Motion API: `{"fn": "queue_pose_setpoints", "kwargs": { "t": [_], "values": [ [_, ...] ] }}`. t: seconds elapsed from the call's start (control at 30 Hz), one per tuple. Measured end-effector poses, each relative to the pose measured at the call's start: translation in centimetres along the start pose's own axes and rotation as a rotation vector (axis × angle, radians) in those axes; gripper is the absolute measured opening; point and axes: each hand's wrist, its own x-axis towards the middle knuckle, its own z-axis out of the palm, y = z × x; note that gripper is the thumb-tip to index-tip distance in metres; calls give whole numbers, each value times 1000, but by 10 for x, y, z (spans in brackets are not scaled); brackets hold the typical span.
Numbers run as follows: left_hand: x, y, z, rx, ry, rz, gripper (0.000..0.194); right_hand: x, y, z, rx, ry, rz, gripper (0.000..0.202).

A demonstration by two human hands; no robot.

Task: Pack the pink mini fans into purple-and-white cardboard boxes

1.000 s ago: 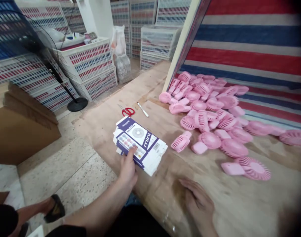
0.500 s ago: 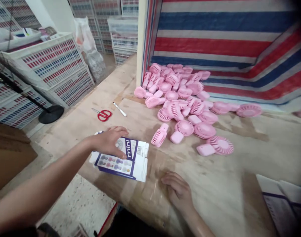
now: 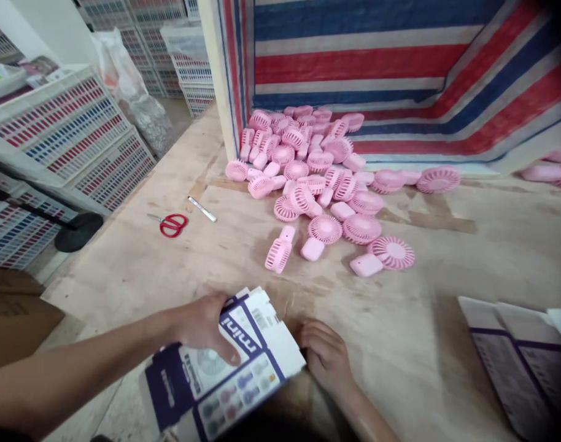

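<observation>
My left hand (image 3: 207,328) grips a small stack of flat-folded cardboard boxes (image 3: 237,390), white and purple with "mini" printed on the top one. Its thumb lies across the printed face, and the other fingers go over the far edge, partly hidden. The boxes are tilted at the table's near edge. Just right of their white end flaps is my right hand (image 3: 326,353), resting with fingers curled in and nothing visible in them. Beyond the hands lies a heap of pink mini fans (image 3: 303,162), with one loose fan (image 3: 279,250) closest to the boxes.
Red-handled scissors (image 3: 172,225) and a white pen-like cutter (image 3: 202,209) lie on the wooden table (image 3: 137,270). More folded boxes (image 3: 510,368) sit at the right. A striped red, white and blue sheet (image 3: 354,64) stands behind the fans. Plastic crates (image 3: 64,123) are stacked at left.
My left hand has pulled the boxes towards me and turned them at an angle, over the table's near edge. My right hand stays curled in about the same place. The view has shifted somewhat.
</observation>
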Motion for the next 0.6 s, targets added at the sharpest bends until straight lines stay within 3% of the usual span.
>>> {"fn": "queue_pose_setpoints", "kwargs": {
  "t": [0.1,0.23,0.3,0.37,0.5,0.6],
  "values": [
    [-14,26,12,129,-76,-7,62,-2,0,0,-1,-13,3,35],
    [-32,70,3,715,86,122,48,-6,0,-6,-9,-21,9,33],
    [-35,79,-3,922,154,146,35,-7,0,-10,-13,-23,7,32],
    [-34,77,-2,1018,164,128,35,-8,0,-12,-17,-29,2,31],
    [-24,60,22,1018,228,169,62,-5,0,-13,-33,-48,-20,32],
    [-16,53,21,942,337,175,49,-1,-1,-14,-36,-57,-48,31]
  ]
}}
